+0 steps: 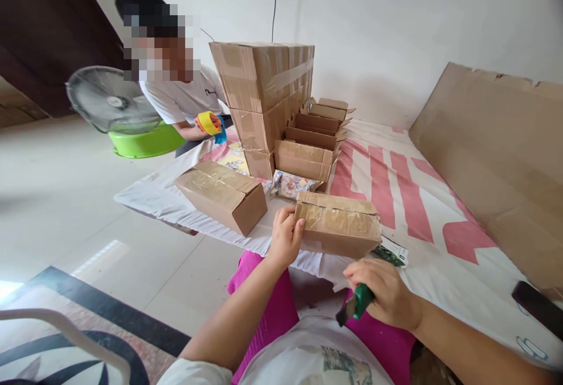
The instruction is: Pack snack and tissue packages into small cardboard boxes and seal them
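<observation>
My left hand (285, 237) grips the left end of a taped cardboard box (336, 224) at the table's near edge, thumb on its side. The box's top has a seam with clear tape over it. My right hand (382, 291) is closed around a green box cutter (361, 301), just in front of the box's right end and apart from it. The cutter's dark end points down toward my lap. Left of my left hand lies a second taped cardboard box (222, 194). A printed plastic packet (292, 184) rests behind the held box.
Stacked boxes (272, 77) and several open cartons (305, 153) stand further back on the cloth-covered table (440, 268). At left, a co-worker (185, 98) holds tape rolls (209, 123) near a fan (115, 102). A large cardboard sheet (497, 168) leans at right; a dark phone-like object (536, 309) lies below.
</observation>
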`<state>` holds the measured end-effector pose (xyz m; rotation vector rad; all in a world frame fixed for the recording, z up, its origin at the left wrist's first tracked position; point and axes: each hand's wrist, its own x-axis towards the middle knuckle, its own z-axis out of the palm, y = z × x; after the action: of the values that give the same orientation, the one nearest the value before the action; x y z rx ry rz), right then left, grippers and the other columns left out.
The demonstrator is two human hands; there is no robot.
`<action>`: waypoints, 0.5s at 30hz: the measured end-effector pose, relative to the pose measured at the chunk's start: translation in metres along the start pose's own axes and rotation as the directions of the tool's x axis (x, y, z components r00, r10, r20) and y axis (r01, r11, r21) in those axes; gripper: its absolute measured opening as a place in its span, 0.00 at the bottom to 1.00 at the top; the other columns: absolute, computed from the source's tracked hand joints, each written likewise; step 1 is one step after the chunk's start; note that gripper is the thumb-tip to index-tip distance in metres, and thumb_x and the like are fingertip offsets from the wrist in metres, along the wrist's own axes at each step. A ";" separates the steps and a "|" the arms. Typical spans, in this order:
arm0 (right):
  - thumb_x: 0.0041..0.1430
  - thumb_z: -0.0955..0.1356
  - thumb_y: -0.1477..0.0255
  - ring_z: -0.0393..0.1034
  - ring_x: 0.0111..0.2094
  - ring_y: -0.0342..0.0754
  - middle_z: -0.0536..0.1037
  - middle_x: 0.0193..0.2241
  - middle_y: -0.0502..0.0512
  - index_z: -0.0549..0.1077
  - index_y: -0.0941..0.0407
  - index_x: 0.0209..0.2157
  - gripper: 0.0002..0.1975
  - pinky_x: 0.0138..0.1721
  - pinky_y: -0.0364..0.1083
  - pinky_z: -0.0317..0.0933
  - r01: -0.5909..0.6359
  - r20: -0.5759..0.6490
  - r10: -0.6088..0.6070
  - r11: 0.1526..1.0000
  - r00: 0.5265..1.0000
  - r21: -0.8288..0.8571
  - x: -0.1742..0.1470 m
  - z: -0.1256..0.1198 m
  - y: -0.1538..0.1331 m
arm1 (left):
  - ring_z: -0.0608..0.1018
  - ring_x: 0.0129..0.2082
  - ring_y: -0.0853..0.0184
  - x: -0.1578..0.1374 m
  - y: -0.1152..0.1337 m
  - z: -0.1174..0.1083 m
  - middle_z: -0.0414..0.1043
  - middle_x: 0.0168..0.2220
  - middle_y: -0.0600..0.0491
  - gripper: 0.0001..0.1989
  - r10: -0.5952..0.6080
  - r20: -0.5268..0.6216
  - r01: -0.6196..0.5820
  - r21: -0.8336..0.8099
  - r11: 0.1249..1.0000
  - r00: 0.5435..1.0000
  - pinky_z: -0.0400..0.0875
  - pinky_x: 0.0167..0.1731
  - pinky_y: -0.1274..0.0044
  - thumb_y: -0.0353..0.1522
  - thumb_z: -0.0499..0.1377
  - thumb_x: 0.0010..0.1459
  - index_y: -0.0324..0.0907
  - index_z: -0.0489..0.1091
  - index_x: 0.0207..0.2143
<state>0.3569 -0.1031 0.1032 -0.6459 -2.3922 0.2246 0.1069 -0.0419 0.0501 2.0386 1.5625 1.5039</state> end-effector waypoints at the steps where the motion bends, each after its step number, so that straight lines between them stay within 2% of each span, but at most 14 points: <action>1: 0.58 0.60 0.81 0.74 0.35 0.47 0.79 0.35 0.55 0.67 0.54 0.36 0.10 0.37 0.47 0.67 0.015 0.017 -0.014 0.999 1.000 -0.033 -0.008 0.007 0.003 | 0.70 0.46 0.61 0.000 0.000 0.000 0.69 0.43 0.47 0.17 0.001 -0.007 -0.001 -0.002 1.000 1.000 0.67 0.47 0.67 0.39 0.46 0.68 0.41 0.68 0.33; 4: 0.54 0.58 0.85 0.71 0.34 0.49 0.77 0.31 0.55 0.69 0.56 0.33 0.14 0.34 0.48 0.65 0.041 0.132 -0.013 0.978 0.991 -0.207 -0.033 0.024 0.020 | 0.70 0.45 0.61 -0.001 -0.001 0.000 0.69 0.43 0.47 0.16 0.006 -0.012 -0.006 0.000 1.000 1.000 0.68 0.47 0.67 0.39 0.46 0.68 0.41 0.68 0.34; 7: 0.49 0.58 0.87 0.67 0.31 0.49 0.74 0.27 0.54 0.69 0.56 0.29 0.15 0.31 0.47 0.62 0.017 0.273 0.082 0.938 0.959 -0.345 -0.061 0.032 0.035 | 0.71 0.45 0.61 -0.001 -0.002 -0.001 0.69 0.43 0.47 0.17 0.003 -0.010 -0.003 0.004 1.000 1.000 0.68 0.47 0.66 0.40 0.46 0.68 0.42 0.69 0.34; 11: 0.42 0.60 0.87 0.67 0.36 0.50 0.76 0.32 0.55 0.71 0.56 0.32 0.17 0.34 0.46 0.61 -0.070 0.388 0.216 0.931 0.896 -0.357 -0.083 0.033 0.040 | 0.71 0.45 0.61 -0.002 -0.001 0.000 0.69 0.42 0.47 0.17 0.000 -0.015 0.000 0.004 1.000 1.000 0.68 0.47 0.66 0.40 0.46 0.68 0.41 0.69 0.34; 15: 0.41 0.63 0.85 0.67 0.39 0.51 0.76 0.36 0.55 0.72 0.56 0.37 0.19 0.35 0.47 0.61 -0.131 0.491 0.273 0.944 0.827 -0.304 -0.078 0.023 0.036 | 0.71 0.45 0.61 -0.002 -0.001 0.001 0.69 0.43 0.47 0.16 0.014 -0.019 -0.014 0.003 1.000 1.000 0.68 0.47 0.67 0.39 0.46 0.68 0.41 0.69 0.35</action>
<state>0.4090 -0.1109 0.0314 -1.0846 -2.9121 0.2012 0.1072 -0.0422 0.0480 2.0465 1.5611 1.5321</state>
